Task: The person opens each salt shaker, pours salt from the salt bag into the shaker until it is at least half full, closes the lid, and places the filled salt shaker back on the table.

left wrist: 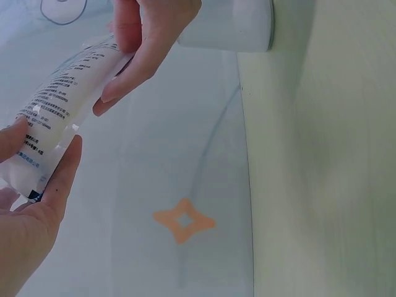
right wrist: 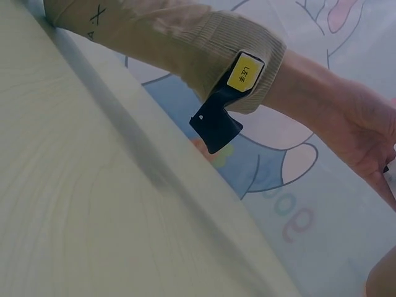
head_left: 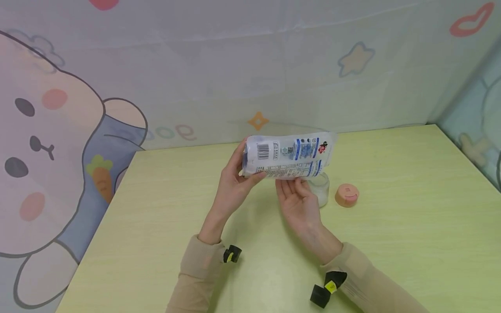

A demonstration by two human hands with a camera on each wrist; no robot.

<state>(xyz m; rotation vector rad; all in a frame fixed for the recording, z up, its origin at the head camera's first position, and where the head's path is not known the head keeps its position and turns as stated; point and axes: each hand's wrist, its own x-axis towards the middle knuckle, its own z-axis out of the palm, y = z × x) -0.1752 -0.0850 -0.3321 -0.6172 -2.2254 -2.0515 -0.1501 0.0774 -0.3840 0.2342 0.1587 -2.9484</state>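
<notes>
A white plastic pouch point(head_left: 287, 156) printed with a barcode, blue marks and small text lies on its side in the air above the table. My left hand point(head_left: 232, 187) grips its left end, thumb over the printed face. Under the pouch's lower edge is my right hand point(head_left: 301, 208), palm up; in the left wrist view its thumb and fingers point(left wrist: 133, 80) pinch that edge. Behind the right hand stands a clear glass jar point(head_left: 323, 195), partly hidden by the hand and pouch, with something whitish inside. A round pinkish-orange lid point(head_left: 347, 195) sits right of the jar.
The pale yellow-green table point(head_left: 411, 226) runs back to a cartoon-printed cloth point(head_left: 219, 78) hanging behind it and at the sides. Black straps with cameras point(head_left: 328, 287) are worn on both wrists, over beige sleeves point(head_left: 199, 274).
</notes>
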